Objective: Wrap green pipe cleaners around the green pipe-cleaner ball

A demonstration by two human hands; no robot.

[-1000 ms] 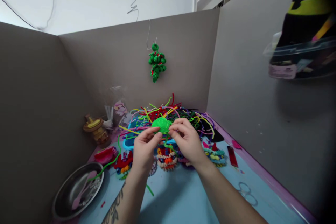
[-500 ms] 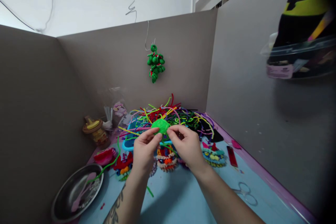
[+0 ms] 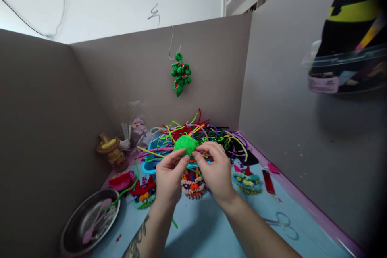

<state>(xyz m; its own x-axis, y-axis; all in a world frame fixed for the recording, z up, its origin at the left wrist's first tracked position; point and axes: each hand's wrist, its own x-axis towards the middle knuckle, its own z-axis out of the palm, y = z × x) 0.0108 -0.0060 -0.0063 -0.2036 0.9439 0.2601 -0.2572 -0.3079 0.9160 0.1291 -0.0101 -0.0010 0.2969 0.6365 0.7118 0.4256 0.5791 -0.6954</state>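
Observation:
A bright green round piece (image 3: 185,144), which looks like coiled fuzzy pipe cleaner, is held up in front of me above the table. My left hand (image 3: 171,174) pinches its lower left edge between thumb and fingers. At its lower right edge, my right hand (image 3: 216,171) has thumb and fingertips closed on it. Behind the hands spreads a heap of many-coloured pipe cleaners (image 3: 208,134) on a blue tray (image 3: 148,166). Below and between my wrists sits a beige and orange pipe-cleaner figure (image 3: 193,185), partly hidden by my hands.
A metal bowl (image 3: 68,229) holding a pink tool stands at left, near a brown jar (image 3: 113,153). Scissors (image 3: 284,223) lie at right. More figures (image 3: 144,193) sit on the blue mat. A green ornament (image 3: 181,73) hangs on the grey partition (image 3: 136,72).
The green piece tilts slightly and my right fingers shift along its lower right edge. Both hands move slightly to the right in view, with a small camera shift.

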